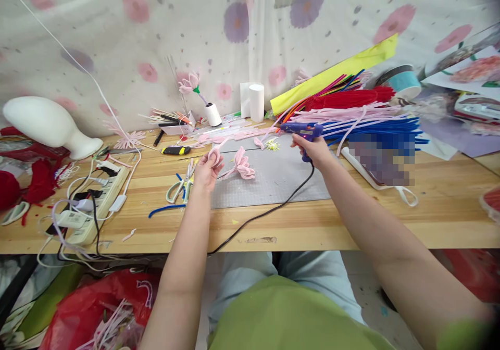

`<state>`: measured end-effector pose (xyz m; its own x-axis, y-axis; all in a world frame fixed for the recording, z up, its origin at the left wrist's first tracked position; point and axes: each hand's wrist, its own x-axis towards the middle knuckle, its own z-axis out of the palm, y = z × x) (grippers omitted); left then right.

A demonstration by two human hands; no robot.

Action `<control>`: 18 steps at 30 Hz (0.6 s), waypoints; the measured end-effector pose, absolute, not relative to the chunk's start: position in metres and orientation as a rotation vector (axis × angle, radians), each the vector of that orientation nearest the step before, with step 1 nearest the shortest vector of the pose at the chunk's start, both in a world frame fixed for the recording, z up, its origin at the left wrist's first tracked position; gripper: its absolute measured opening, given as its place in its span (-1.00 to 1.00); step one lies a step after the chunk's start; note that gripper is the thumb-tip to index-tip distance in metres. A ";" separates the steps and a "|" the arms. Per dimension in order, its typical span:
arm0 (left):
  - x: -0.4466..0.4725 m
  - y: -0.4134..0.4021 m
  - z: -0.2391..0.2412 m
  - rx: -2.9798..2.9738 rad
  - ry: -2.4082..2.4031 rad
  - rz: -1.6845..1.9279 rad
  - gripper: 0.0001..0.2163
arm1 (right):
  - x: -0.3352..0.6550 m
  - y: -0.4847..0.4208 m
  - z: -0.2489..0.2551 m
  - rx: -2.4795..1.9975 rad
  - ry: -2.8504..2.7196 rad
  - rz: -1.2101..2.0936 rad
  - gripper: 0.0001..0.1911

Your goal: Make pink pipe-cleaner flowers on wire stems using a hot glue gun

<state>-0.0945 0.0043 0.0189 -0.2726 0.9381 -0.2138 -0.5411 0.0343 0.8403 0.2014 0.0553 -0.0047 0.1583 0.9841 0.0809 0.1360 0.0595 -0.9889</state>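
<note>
Pinched in the fingers of my left hand (209, 171) is a pink pipe-cleaner petal (214, 155), held over the left edge of the grey cutting mat (289, 183). My right hand (314, 150) is wrapped round a blue glue gun (302, 129), its nozzle pointing left over the mat's far edge. The gun's black cord runs down across the mat and table. Between my hands sits a pink pipe-cleaner flower (244, 165), near my left hand; I cannot tell whether its stem touches those fingers. A small yellow tuft (272, 145) lies behind it.
Scissors (175, 189) and a yellow-black utility knife (175, 150) lie left of the mat. A loaded power strip (96, 204) stands farther left. Bundles of pink, red and blue pipe cleaners (371, 128) fill the back right. A finished flower (190, 83) rises from a white holder.
</note>
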 end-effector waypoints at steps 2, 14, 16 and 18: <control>-0.100 0.006 0.020 0.479 1.034 1.589 -0.93 | 0.218 0.057 -0.020 -1.526 -1.143 0.821 -0.60; -0.106 0.005 0.017 0.305 0.978 1.649 -0.91 | 0.230 0.057 -0.041 -2.072 -1.529 0.372 -0.37; -0.105 0.003 0.012 0.308 1.010 1.634 -0.93 | 0.232 0.049 -0.038 -2.023 -1.603 0.264 -0.33; -0.103 0.002 0.008 0.318 1.055 1.630 -0.95 | 0.235 0.039 -0.032 -1.994 -1.662 0.113 -0.32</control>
